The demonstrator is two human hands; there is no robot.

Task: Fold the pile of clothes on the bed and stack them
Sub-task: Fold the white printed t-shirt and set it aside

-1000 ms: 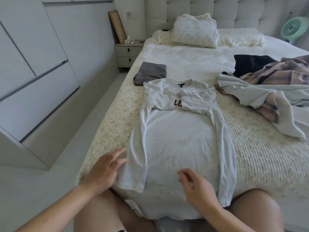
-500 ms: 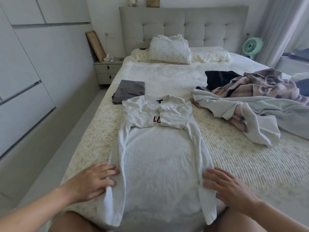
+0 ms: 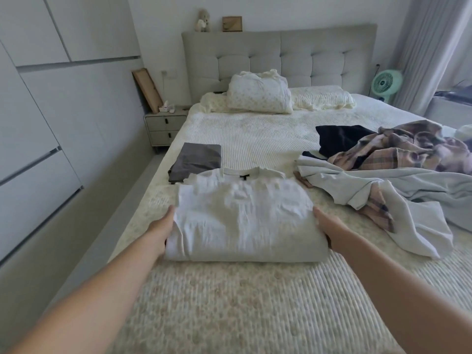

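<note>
While the left hand (image 3: 163,229) grips the left edge of the folded white shirt (image 3: 245,215) at centre frame, fingers tucked out of sight beneath it, the right hand (image 3: 325,226) holds the right edge likewise. Just beyond the shirt at upper left lies a folded grey garment (image 3: 196,160); the unfolded pile (image 3: 388,169) sprawls at right. If one side is lifted ahead of the other, the soft layers could slump and the fold come undone.

A white shirt (image 3: 242,221) lies folded in half on the bed (image 3: 229,302), collar away from the person. Just beyond its left corner lies a folded grey garment (image 3: 196,160). To the right sprawls an unfolded pile (image 3: 388,180): pale grey, plaid, dark pieces.
</note>
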